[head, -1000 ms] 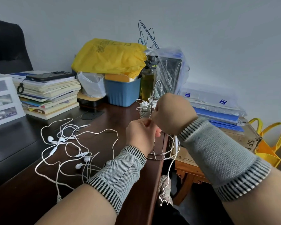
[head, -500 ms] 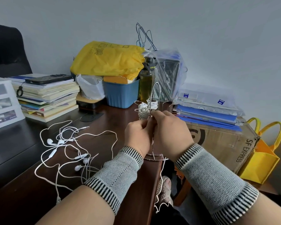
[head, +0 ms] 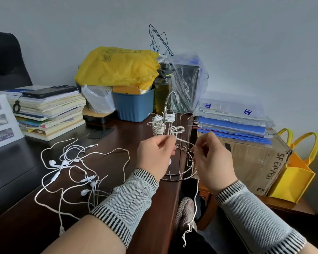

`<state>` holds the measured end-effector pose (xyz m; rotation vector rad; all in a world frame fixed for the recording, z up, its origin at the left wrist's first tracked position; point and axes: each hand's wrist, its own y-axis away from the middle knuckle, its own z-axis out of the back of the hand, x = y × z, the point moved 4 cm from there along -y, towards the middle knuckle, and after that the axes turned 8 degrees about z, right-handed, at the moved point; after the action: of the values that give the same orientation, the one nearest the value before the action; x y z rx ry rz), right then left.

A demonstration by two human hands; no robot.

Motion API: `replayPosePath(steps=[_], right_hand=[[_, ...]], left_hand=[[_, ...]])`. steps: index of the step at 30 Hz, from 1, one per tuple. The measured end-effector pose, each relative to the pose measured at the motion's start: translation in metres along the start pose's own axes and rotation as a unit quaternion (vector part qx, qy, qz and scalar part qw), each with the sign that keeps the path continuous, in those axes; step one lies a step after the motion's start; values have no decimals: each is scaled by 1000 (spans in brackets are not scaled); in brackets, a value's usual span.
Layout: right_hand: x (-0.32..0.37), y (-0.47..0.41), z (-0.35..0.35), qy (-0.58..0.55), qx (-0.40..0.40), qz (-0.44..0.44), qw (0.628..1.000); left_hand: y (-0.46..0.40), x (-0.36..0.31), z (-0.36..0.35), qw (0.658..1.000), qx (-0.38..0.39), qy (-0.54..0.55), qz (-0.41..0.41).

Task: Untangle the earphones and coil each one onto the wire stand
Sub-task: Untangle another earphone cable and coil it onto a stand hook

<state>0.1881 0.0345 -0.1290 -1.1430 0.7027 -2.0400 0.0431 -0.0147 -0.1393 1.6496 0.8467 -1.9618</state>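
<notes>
Both hands pinch one white cord (head: 184,141) taut before the stand (head: 174,143): left hand (head: 155,156) and right hand (head: 212,162) with curled fingers; its tail hangs off the desk (head: 117,138) edge.

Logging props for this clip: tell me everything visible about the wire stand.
The wire stand is thin, shiny metal: a round ringed base, upright rods, looped hooks near the top and a tall arched handle. It stands upright at the right edge of the dark wooden desk. White earphone cord is coiled on several hooks. Both hands work just in front of it: the left hand and right hand hold a white cord stretched between them. Whether the fingers touch the stand is unclear.
</notes>
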Motion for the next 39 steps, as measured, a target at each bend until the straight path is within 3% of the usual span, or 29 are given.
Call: replayPosePath(steps=[5,18,21,29,34,39], right_hand=[[-8,-6,-4,-260,0,-146,954],[-14,-6,-8,-474,10,-229,850],[-16,-4,-10,-470,27,-234,851],[-18,-5,-10,-454,27,-227,861],[-19,-7,-11,-450,16,-225,864],[-14,-12,-15,-461,8,-242,854]], left_hand=[[6,-2,3,993,-21,-105,-38],[20,-25,10,932,-89,-331,-120],[30,-35,6,940,-74,-294,-158],[30,-25,-17,948,138,-286,6],[26,-40,-4,962,167,-211,42],[17,-62,16,981,157,-110,-7]])
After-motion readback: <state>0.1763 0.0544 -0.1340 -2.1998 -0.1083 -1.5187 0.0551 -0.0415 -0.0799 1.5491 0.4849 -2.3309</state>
